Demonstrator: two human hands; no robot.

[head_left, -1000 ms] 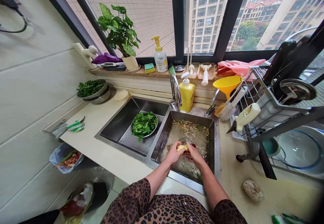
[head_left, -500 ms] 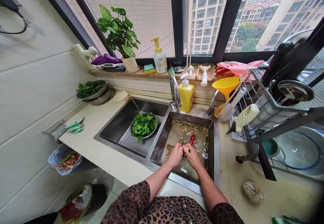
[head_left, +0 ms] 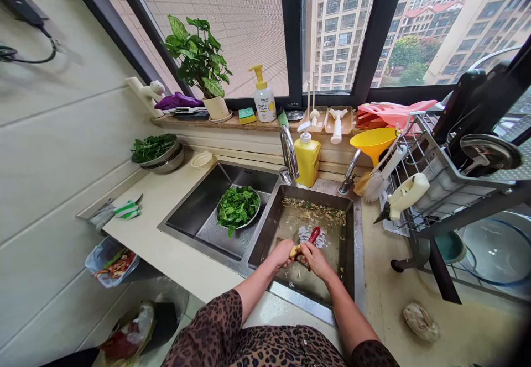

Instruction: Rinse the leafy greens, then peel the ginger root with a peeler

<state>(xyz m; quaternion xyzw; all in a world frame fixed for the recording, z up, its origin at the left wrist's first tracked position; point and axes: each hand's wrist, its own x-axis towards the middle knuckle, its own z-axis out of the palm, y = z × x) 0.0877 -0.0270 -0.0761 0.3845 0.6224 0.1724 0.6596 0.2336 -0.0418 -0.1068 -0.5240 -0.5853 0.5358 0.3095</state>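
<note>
Over the water-filled right basin (head_left: 355, 245), my two hands work close together. My left hand (head_left: 282, 252) is closed around a small pale-yellow piece of root, like ginger (head_left: 295, 251), mostly hidden by the fingers. My right hand (head_left: 316, 260) grips a red-handled peeler (head_left: 315, 234); its handle points away from me, and its head is largely covered by the hand. Brownish peel scraps (head_left: 317, 210) float along the basin's far side. In the left basin (head_left: 194, 212), a bowl of green leaves (head_left: 238, 206) sits near the divider.
A faucet (head_left: 289, 154) and a yellow soap bottle (head_left: 307, 160) stand behind the basins. To the right is a dish rack (head_left: 452, 179) with knives, and a wrapped lump (head_left: 421, 321) lies on the counter. Stacked bowls with greens (head_left: 160, 154) stand at the left.
My hands have turned slightly, so more of the yellow piece and red handle shows. The view has shifted a little.
</note>
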